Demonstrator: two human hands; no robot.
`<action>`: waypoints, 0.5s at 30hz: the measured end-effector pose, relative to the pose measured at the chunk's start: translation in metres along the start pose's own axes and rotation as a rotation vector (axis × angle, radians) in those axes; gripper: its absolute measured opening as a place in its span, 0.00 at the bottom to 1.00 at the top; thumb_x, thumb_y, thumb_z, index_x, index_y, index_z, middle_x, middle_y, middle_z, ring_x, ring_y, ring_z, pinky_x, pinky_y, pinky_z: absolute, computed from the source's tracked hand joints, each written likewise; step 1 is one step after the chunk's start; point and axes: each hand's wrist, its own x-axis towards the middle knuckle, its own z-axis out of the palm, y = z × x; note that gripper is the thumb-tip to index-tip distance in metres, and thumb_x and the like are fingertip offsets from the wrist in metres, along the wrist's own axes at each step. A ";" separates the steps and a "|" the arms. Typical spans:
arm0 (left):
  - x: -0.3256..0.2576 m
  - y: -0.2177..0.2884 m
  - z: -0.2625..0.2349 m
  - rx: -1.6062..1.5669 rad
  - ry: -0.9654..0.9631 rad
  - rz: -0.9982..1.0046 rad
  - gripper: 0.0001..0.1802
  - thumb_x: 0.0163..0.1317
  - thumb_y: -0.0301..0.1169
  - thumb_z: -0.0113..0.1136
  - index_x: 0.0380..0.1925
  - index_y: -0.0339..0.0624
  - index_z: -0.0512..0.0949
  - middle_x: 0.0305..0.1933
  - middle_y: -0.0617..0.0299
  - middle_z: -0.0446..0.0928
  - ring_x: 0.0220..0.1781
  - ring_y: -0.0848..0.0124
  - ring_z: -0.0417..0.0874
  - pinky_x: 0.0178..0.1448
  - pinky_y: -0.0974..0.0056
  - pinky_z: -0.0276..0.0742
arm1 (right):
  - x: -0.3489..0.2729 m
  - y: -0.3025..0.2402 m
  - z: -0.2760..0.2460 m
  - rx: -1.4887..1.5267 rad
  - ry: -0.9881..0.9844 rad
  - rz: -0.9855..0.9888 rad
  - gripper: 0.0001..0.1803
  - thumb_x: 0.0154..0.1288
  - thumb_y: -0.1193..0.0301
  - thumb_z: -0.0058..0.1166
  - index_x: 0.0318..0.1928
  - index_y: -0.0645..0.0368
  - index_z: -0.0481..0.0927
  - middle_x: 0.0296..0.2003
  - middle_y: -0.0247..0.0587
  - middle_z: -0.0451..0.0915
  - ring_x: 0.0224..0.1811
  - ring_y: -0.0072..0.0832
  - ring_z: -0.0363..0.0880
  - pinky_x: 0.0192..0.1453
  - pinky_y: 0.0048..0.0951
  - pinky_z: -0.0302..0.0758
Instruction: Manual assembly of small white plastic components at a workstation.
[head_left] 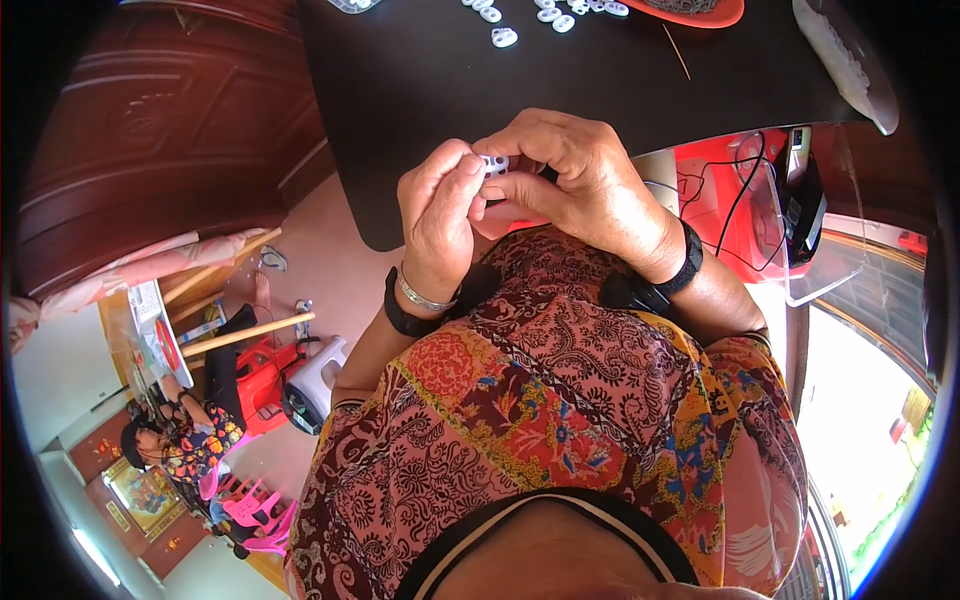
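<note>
Both hands meet in front of my chest, just off the near edge of the black table (400, 110). Between their fingertips is a small white plastic piece (494, 164) with dark holes, mostly covered by the fingers. My left hand (438, 205) pinches it from the left with thumb and fingers. From the other side, my right hand (585, 180) closes on it with curled fingers and an extended thumb. Farther back on the table lie several similar white oval pieces with holes (505, 38), and a thin wooden stick (677, 52) rests to their right.
An orange-red bowl (728, 14) of small dark parts stands at the far edge. A clear bag of white pieces (838, 62) lies at the table's right. A red surface (715, 190) with cables and a black bag (806, 205) is below. Another person (190, 430) sits far left.
</note>
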 end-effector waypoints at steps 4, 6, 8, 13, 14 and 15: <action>-0.001 -0.008 -0.003 0.016 0.002 0.091 0.08 0.64 0.24 0.47 0.35 0.27 0.73 0.24 0.62 0.68 0.20 0.79 0.63 0.23 0.74 0.58 | 0.002 -0.001 0.000 -0.017 0.012 -0.016 0.13 0.50 0.78 0.64 0.39 0.60 0.79 0.29 0.39 0.79 0.31 0.33 0.81 0.34 0.26 0.76; -0.003 -0.003 0.007 0.069 0.087 0.140 0.12 0.65 0.30 0.48 0.27 0.32 0.71 0.18 0.66 0.63 0.19 0.81 0.61 0.22 0.73 0.56 | 0.003 -0.002 0.001 -0.004 0.012 -0.036 0.14 0.50 0.77 0.64 0.39 0.60 0.79 0.29 0.40 0.79 0.31 0.33 0.81 0.34 0.27 0.76; -0.004 -0.015 0.002 0.017 0.041 0.241 0.07 0.64 0.21 0.46 0.33 0.27 0.72 0.25 0.60 0.69 0.19 0.78 0.62 0.21 0.73 0.58 | 0.004 -0.005 -0.001 -0.004 -0.011 -0.009 0.14 0.50 0.77 0.64 0.40 0.60 0.79 0.28 0.39 0.79 0.31 0.34 0.80 0.34 0.28 0.76; -0.004 -0.004 0.003 -0.127 0.049 -0.004 0.15 0.64 0.30 0.43 0.20 0.34 0.67 0.17 0.65 0.62 0.18 0.80 0.61 0.21 0.74 0.55 | 0.005 -0.007 0.005 -0.034 -0.039 -0.032 0.13 0.52 0.77 0.63 0.39 0.60 0.78 0.27 0.40 0.78 0.29 0.35 0.79 0.32 0.29 0.75; -0.005 -0.005 0.003 -0.141 0.056 -0.007 0.15 0.64 0.30 0.43 0.20 0.34 0.67 0.18 0.65 0.63 0.17 0.80 0.62 0.21 0.74 0.55 | 0.005 -0.008 0.007 -0.026 -0.037 -0.024 0.12 0.52 0.77 0.63 0.39 0.60 0.78 0.27 0.41 0.78 0.29 0.35 0.79 0.32 0.29 0.75; -0.005 -0.008 0.003 -0.193 0.086 -0.019 0.15 0.63 0.29 0.44 0.18 0.37 0.67 0.15 0.68 0.61 0.16 0.81 0.60 0.20 0.73 0.53 | 0.005 -0.008 0.008 -0.029 -0.037 -0.033 0.11 0.53 0.78 0.62 0.39 0.60 0.77 0.27 0.41 0.78 0.28 0.35 0.79 0.31 0.29 0.74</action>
